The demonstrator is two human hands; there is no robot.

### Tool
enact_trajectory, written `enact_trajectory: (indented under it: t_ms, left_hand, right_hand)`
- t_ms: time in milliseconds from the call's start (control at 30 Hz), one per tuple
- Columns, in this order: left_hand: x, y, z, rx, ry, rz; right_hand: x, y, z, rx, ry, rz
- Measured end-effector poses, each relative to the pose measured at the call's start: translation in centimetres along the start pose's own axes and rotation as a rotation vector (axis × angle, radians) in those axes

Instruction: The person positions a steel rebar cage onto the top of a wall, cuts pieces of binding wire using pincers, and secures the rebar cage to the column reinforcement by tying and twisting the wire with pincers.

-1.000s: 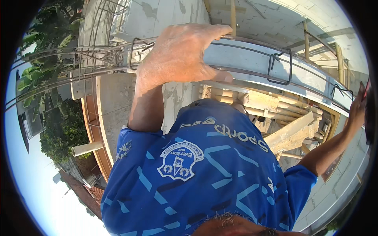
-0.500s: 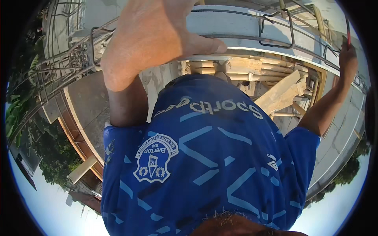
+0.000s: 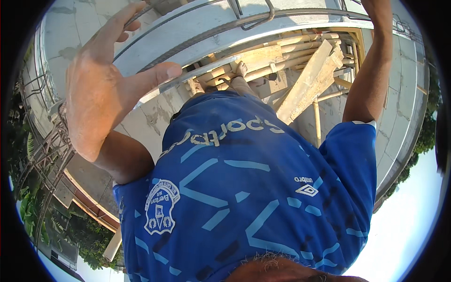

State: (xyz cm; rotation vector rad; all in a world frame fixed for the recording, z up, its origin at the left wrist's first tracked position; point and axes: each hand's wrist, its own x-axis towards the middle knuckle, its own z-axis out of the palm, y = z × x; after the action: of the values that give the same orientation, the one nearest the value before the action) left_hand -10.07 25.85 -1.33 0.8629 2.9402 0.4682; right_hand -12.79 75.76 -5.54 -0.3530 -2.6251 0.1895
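Note:
My left hand (image 3: 101, 84) is raised at the left, its thumb stretched away from the fingers, which bend a little toward the tips. Its fingertips are beside a long ribbed steel bar (image 3: 197, 43); I cannot tell whether they touch it. Nothing shows between thumb and fingers. A bent steel stirrup (image 3: 268, 16) hangs around the bars near the top middle. My right hand (image 3: 377, 7) reaches up at the upper right, cut off by the picture's edge. Its fingers, and anything in them, are hidden.
Below the bars runs a pale concrete ledge (image 3: 192, 61). Bamboo poles (image 3: 298, 56) and a slanting wooden board (image 3: 310, 80) form a platform under my feet. More reinforcing bars (image 3: 51, 141) tangle at the left. A concrete slab edge (image 3: 404, 155) curves along the right.
My left hand has moved left, with its thumb still spread. My right hand has moved up and left, partly out of view; the thin red-handled thing it held no longer shows.

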Motion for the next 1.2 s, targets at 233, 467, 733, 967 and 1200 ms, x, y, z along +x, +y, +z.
enact_trajectory:
  t_ms: [233,467,733,967,1200]
  left_hand:
    - [-1.2,-0.9,-1.3,-0.156,0.056,0.037]
    - [-2.5,-0.6,-2.5,-0.199,-0.007,0.063]
    - [-1.8,0.0,-2.5,-0.172,-0.067,-0.014]
    - [-1.2,1.5,-2.5,-0.127,-0.09,0.02]
    - [-2.0,6.9,0.3,-0.165,0.32,0.352]
  right_hand:
    - [0.8,3.5,-0.7,-0.255,-0.149,-0.024]
    - [2.2,5.2,0.2,-0.258,-0.119,-0.187]
    - [2.0,2.2,-1.3,-0.258,-0.166,-0.101]
    - [2.0,2.7,-0.8,-0.271,-0.158,-0.114]
    - [2.1,3.1,0.1,-0.266,-0.11,-0.212]
